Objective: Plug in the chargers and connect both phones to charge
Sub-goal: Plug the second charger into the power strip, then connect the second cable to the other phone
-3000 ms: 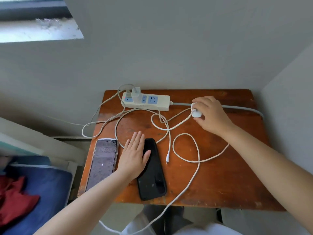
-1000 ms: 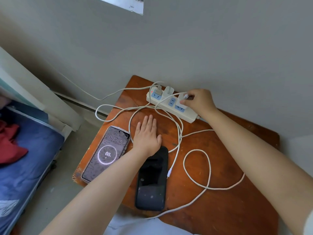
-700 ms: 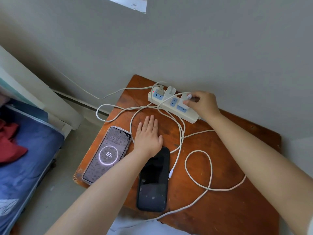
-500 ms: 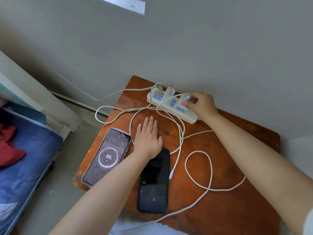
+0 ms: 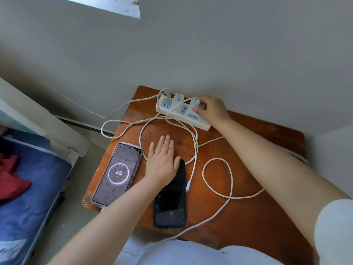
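— Gripping anything, that right hand [image 5: 212, 109]?
— Yes. Its fingers [image 5: 198, 109] are pinched closed around a white charger [image 5: 195, 103] at the right end of the strip [image 5: 182, 113], which lies along the back of the counter [image 5: 248, 207] by the wall. Whether the charger is seated fully in the socket, I cannot tell.
— And the left hand [image 5: 162, 161]?
— Flat, palm down, fingers straight and together, holding nothing. Its heel and thumb rest on the top end of the dark phone [image 5: 172, 199]; the fingertips lie on the bare wood.
— Where are the phones?
— Both near the front left of the counter. The lit phone [image 5: 117, 174] lies left of the hand, showing 88 in a ring. The dark phone lies just right of it, screen black.
— Another charger?
— One white plug [image 5: 178, 98] stands in the strip near its left end, beside a red light.
— Cables?
— White cable [image 5: 215, 190] loops across the wood. A free connector [image 5: 188, 185] lies just right of the dark phone, apart from it.
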The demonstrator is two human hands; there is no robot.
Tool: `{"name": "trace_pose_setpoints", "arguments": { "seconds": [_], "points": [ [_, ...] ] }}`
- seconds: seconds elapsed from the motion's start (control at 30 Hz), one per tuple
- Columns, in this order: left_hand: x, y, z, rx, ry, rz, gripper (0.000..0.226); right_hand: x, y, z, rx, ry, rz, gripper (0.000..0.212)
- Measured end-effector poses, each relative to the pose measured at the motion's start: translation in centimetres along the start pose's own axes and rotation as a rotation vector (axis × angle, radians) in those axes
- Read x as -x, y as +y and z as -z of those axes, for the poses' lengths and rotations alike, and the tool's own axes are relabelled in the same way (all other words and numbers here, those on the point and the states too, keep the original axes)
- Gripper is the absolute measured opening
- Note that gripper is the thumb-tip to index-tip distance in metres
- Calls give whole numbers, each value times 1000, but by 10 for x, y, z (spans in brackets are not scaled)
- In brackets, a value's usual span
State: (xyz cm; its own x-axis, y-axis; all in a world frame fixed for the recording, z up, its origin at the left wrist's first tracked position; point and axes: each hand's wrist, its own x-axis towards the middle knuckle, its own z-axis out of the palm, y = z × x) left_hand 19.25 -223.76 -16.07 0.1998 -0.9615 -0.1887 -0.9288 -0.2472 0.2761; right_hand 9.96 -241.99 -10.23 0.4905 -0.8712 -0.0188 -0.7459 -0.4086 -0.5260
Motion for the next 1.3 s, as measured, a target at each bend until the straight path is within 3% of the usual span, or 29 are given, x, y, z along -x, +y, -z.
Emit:
{"name": "trace_pose_setpoints", "arguments": {
  "seconds": [0.2,0.37,0.47,0.57,0.67,0.77,0.87,0.93,1.07,1.17,1.3],
  "points": [
    [21,8,-16,-30,26,34,60,59,21,1,223,103,209,36],
    [35,11,-26,-28,51,87,61,130,29,-9,202,23,454,23],
    [48,14,-30,-19,71,96,61,158,30,-23,187,-82,560,31],
    [58,17,-34,-15,60,113,62,166,31,-34,233,-123,596,35],
    [61,18,-34,-4,45,131,62,162,35,-30,220,-114,618,22],
    [61,18,-33,-13,20,143,61,158,41,-19,171,-210,650,13],
    [61,17,-26,27,-31,129,60,155,49,-4,-47,-297,503,9],
    [60,12,-17,32,-90,82,58,154,54,7,-246,-255,326,11],
    [57,-7,5,-160,-311,-221,68,154,62,15,-549,-106,-93,31],
    [49,-16,17,-355,-453,-463,84,166,64,14,-561,-76,-217,22],
    [40,-4,24,-594,-521,-680,93,190,67,17,-463,-62,-260,22]
  ]
}}
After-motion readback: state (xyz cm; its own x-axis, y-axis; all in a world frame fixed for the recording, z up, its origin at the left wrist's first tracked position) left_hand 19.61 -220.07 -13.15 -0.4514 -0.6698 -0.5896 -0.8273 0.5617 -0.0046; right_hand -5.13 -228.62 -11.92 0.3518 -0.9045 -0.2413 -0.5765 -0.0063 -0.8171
